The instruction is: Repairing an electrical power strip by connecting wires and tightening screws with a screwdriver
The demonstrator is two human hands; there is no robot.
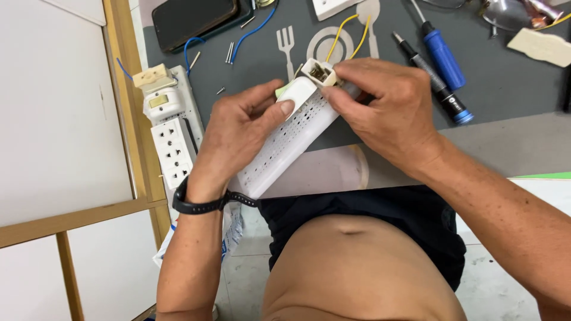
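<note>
My worktop (511, 142) is grey; left of it stands a white panel (59, 107) framed in wood, pale tiled floor (250, 267) below it.

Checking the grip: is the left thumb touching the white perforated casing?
Touching. The head view shows the left hand with its thumb pressed flat on the white casing.

Dark phone screen (193, 18) top left; plastic packet (233, 229) below wrist.
</note>
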